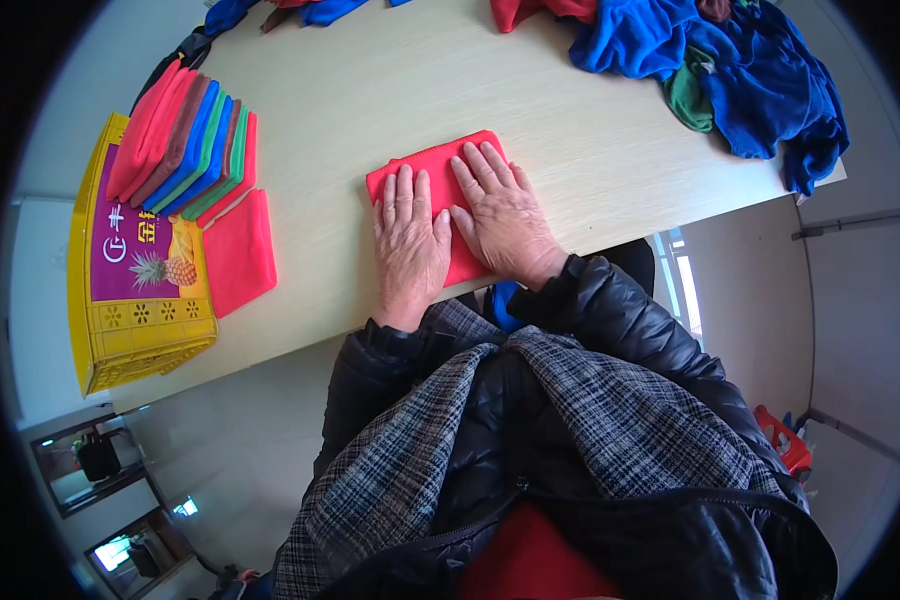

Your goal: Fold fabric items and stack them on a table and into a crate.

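A red cloth (432, 160), folded into a flat rectangle, lies on the table in front of me. My left hand (410, 235) rests flat on its left side with the fingers stretched out. On its right side lies my right hand (502, 215), palm down, fingers straight and slightly apart. Neither hand grips the cloth; both press on its top. Part of the cloth is hidden under the hands.
To the left, a row of folded red, brown, blue and green cloths (192, 140) leans by a yellow crate (150, 335). Another folded red cloth (240, 255) lies beside them. Crumpled blue cloths (770, 85) and a green one (688, 95) are heaped at the table's (370, 80) far right.
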Motion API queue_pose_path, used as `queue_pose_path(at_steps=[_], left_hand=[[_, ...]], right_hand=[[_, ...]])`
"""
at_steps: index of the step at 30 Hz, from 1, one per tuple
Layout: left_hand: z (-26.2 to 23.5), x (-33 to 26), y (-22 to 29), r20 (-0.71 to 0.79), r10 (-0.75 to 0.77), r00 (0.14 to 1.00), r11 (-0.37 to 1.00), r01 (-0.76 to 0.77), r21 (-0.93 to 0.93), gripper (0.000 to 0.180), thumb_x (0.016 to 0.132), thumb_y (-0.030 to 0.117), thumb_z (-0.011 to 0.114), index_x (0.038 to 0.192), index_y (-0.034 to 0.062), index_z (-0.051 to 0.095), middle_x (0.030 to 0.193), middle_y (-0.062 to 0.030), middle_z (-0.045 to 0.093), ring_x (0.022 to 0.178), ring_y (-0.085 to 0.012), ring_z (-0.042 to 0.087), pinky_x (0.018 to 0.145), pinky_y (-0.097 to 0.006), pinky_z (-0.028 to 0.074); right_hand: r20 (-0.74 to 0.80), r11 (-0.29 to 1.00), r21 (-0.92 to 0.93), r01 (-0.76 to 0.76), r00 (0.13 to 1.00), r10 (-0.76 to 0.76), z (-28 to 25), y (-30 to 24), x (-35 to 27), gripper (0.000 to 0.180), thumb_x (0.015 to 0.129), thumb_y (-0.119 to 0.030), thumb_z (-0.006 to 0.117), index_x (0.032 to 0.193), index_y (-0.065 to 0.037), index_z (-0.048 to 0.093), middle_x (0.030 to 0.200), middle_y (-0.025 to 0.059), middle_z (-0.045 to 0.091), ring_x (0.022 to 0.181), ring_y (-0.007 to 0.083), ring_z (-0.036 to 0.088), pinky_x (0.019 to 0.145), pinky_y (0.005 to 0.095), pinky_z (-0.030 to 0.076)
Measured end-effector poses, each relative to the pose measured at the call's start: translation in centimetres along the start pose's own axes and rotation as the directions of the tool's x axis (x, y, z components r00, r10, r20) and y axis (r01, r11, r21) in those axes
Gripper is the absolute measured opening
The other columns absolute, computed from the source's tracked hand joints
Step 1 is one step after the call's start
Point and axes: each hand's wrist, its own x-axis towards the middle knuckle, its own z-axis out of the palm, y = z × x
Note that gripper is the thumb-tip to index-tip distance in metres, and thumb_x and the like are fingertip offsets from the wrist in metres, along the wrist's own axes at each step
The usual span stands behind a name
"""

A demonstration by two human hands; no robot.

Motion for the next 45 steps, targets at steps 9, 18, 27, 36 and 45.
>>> queue_pose_path(at_steps=[9,18,27,36,45], left_hand=[[-0.2,0.3,-0.9,0.007,-0.138,0.99,0.99,0.138,-0.01,0.071,0.103,0.045,0.05,0.157,0.0018,0.032,0.164,-0.0195,0.029,0.152,-0.0369,0.026,0.124,-0.052,0.022],[-1.2,-1.5,-2.9,0.048,-0.318,0.947,0.945,0.313,0.094,0.073,0.105,0.053,0.039,0.156,0.0012,0.033,0.162,-0.0195,0.033,0.152,-0.0352,0.026,0.124,-0.051,0.018],[-3.4,-0.9,0.8,-0.147,-0.058,0.987,0.997,0.064,0.041,0.067,0.106,0.049,0.041,0.151,-0.0005,0.043,0.16,-0.0191,0.036,0.15,-0.0354,0.029,0.124,-0.053,0.018],[-0.2,-0.1,0.8,0.018,0.029,0.999,0.999,-0.029,-0.028,0.067,0.104,0.05,0.045,0.153,0.0039,0.042,0.161,-0.018,0.036,0.151,-0.0353,0.029,0.124,-0.052,0.018],[0.2,0.4,0.0,0.002,-0.013,1.0,1.0,0.013,0.009,0.072,0.104,0.056,0.042,0.157,0.0065,0.036,0.165,-0.0159,0.03,0.153,-0.0328,0.024,0.125,-0.049,0.017]], right_hand=[[-0.013,1.0,-0.016,-0.003,1.0,0.003,-0.1,-0.1,-0.1,0.066,0.1,-0.038,0.054,0.154,-0.003,0.04,0.162,0.018,0.034,0.152,0.0351,0.027,0.123,0.0509,0.024],[-0.011,0.994,-0.095,-0.06,0.998,0.06,-1.0,0.3,-1.3,0.069,0.101,-0.042,0.053,0.153,0.001,0.038,0.161,0.0191,0.036,0.149,0.038,0.032,0.122,0.0512,0.024],[-0.116,0.98,-0.19,-0.059,0.993,0.037,-3.6,1.0,-0.8,0.063,0.102,-0.038,0.051,0.152,0.0,0.04,0.159,0.0194,0.038,0.149,0.0374,0.033,0.122,0.0517,0.024],[0.029,0.991,-0.063,0.12,0.993,-0.118,0.0,0.7,0.9,0.061,0.099,-0.033,0.051,0.153,-0.005,0.042,0.161,0.0152,0.038,0.153,0.0342,0.027,0.124,0.0505,0.022],[-0.006,0.997,-0.051,0.063,0.998,-0.063,0.3,0.8,1.0,0.06,0.099,-0.034,0.049,0.151,-0.004,0.044,0.161,0.0159,0.037,0.152,0.0328,0.029,0.122,0.0499,0.025]])
